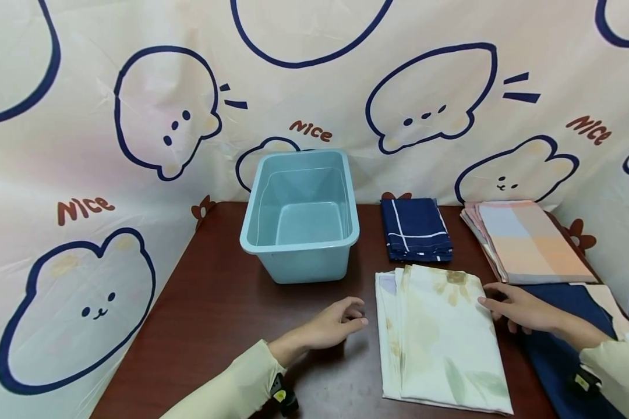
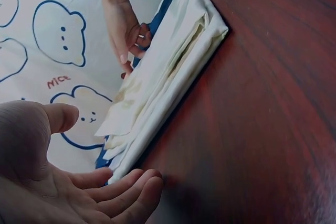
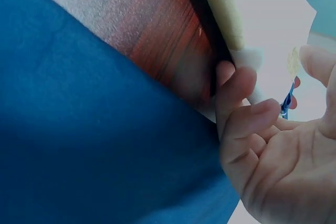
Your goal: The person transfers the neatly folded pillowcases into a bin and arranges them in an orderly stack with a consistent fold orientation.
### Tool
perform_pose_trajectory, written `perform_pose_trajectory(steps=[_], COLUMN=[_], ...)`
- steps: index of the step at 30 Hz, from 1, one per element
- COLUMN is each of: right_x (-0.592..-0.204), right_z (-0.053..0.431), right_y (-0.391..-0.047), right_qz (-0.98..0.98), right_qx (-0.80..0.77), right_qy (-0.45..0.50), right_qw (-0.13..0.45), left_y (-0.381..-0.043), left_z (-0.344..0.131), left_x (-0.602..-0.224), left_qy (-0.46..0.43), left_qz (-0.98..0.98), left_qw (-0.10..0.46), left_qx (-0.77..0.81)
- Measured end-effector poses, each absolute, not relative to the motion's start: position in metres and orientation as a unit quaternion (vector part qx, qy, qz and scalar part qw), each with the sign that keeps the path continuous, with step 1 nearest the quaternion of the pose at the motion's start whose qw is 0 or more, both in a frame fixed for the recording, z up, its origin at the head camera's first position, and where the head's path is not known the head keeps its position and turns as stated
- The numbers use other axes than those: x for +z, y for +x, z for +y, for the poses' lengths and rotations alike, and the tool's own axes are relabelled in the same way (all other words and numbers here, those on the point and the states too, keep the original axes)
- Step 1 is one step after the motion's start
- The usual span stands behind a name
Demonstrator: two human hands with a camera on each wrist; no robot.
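A folded pale cream cloth with a faint floral print (image 1: pixel 445 343) lies on the dark brown table in front of me. To its left, my left hand (image 1: pixel 332 323) hovers above the wood with fingers loosely bent and nothing in them; the left wrist view shows its palm and spread thumb facing the cloth (image 2: pixel 163 72). My right hand (image 1: pixel 521 305) is at the cloth's upper right edge, thumb over the corner. In the right wrist view, bent fingers (image 3: pixel 239 85) are right at that edge while the thumb stands apart. Navy fabric (image 1: pixel 561 349) lies beneath the right hand.
A light blue plastic basin (image 1: pixel 304 265) stands at the back left of the table. Behind the cream cloth sits folded navy cloth with white lines (image 1: pixel 419 233). A stack of checked pastel cloths (image 1: pixel 545 244) is at the back right. A printed curtain (image 1: pixel 304 93) hangs behind the table.
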State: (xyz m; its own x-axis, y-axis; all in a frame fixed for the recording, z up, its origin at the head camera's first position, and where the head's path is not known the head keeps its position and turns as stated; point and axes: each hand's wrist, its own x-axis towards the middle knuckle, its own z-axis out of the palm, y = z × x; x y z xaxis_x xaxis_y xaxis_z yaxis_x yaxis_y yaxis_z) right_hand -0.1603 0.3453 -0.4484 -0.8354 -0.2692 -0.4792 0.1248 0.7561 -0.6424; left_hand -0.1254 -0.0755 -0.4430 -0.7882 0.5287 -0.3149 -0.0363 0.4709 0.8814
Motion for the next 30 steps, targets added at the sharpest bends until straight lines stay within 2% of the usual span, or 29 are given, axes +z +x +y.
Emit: perform_pose_trajectory(steps=[18, 30], right_x=[-0.457, -0.463], right_z=[0.349, 0.348], right_y=[-0.158, -0.164], right_qz=[0.84, 0.804], right_qx=[-0.42, -0.455], right_qy=[0.014, -0.011], right_qw=[0.342, 0.384], left_y=[-0.128, -0.143], left_z=[-0.046, -0.037], left_x=[-0.452, -0.462], left_qy=[0.044, 0.0], left_qz=[0.736, 0.692], left_qw=[0.333, 0.371], left_qx=[0.588, 0.619])
